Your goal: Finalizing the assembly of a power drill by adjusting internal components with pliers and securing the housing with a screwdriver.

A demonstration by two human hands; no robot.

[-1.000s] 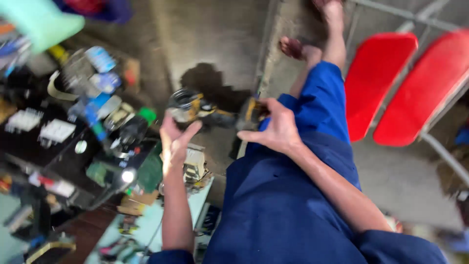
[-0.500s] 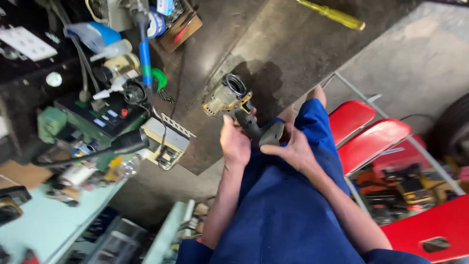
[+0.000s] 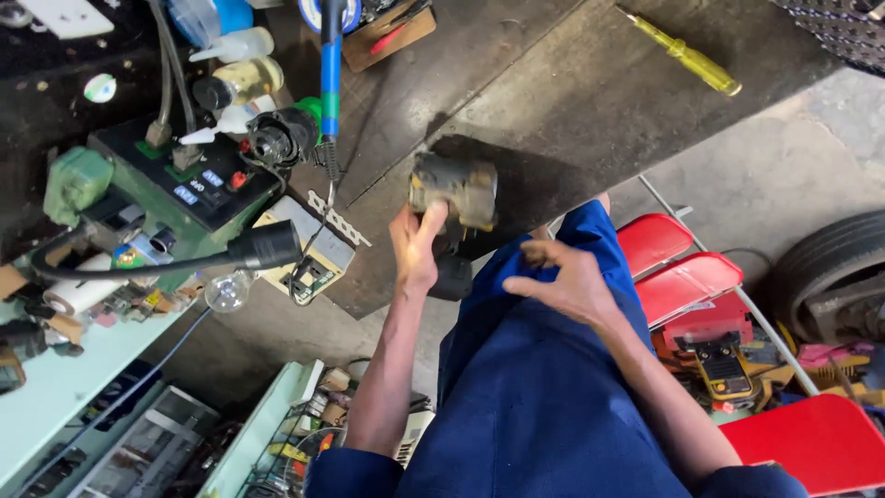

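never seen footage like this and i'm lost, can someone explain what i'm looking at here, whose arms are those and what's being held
The camera sits on a person's head and looks down, so the two bare arms are the wearer's own, above a lap in blue work clothes. The left hand grips a worn, grimy power tool body over a dark workbench. The right hand is open and holds nothing, resting near the blue-clad knee. On the bench lie a yellow screwdriver, a blue-handled soldering iron and a green box with buttons. Red chairs stand to the right.

A dark, scuffed desk (image 3: 572, 101) fills the upper frame; a yellow screwdriver (image 3: 687, 57) lies upper right, a green tester box (image 3: 175, 180) at left.
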